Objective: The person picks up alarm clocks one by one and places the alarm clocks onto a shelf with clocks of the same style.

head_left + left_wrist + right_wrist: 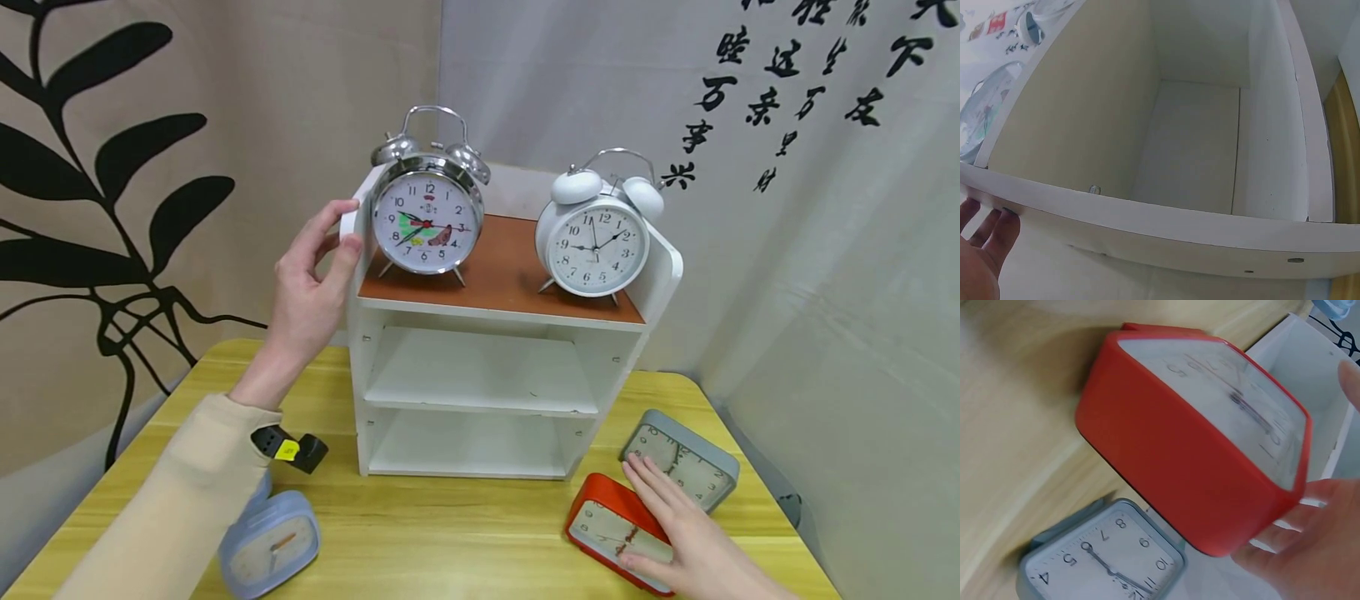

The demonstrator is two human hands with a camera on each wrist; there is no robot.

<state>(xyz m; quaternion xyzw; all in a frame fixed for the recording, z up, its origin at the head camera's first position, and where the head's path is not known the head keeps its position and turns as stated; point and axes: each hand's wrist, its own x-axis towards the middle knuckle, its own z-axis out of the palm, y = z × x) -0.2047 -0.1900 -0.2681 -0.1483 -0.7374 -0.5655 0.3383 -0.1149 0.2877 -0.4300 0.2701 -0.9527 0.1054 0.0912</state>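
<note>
Backdrop: behind everything we see a pale cloth, dark leaves printed at left and black characters at upper right.
Table: below it we have a yellow wood-grain table that carries the lot.
Shelf: upright on the table stands a white shelf with a brown top and two tiers beneath.
Left hand: our left hand is unclosed, fingers against the outer face of the shelf's left side panel, thumb at its front edge.
Right hand: our right hand spreads over the red clock, fingers extended behind it, thumb before its face; from these angles we can't say how firmly it touches.
Silver clock: we find the twin-bell silver clock upright on the brown top, beside the left panel.
White clock: at the top's right end we see the white clock, also twin-belled, near the right panel.
Red clock: it rests on the table, right of the shelf's foot.
Grey clock: just behind the red one we see the grey clock, tilted back.
Blue clock: left on the table, partly behind our cream sleeve, lies the blue clock.
</note>
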